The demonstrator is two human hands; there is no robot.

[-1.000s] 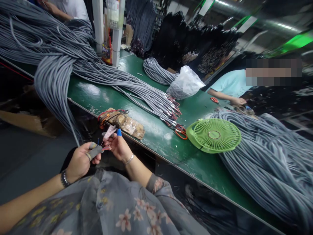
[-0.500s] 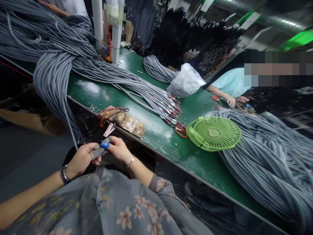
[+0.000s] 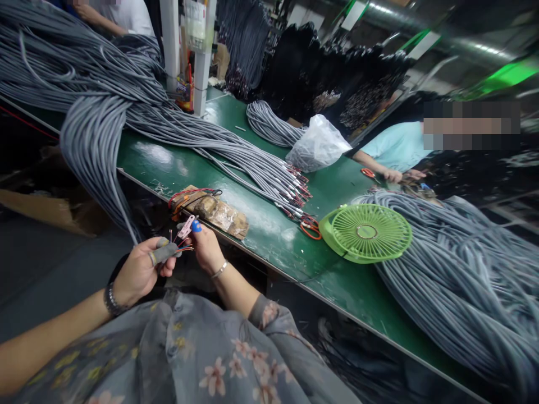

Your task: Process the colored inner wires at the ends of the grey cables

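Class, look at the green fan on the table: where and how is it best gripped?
Probably by the smooth housing at the left of the green fan, coming from the left with the right hand. That rounded part looks solid, while the upturned grille is thin bars and gray cables crowd the fan's right side. Avoid the dark cord at its near edge.

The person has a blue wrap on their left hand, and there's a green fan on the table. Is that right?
Not quite: the blue wrap is on the person's right hand, not the left hand. The head view shows it. The rest is right: there is a green fan on the table.
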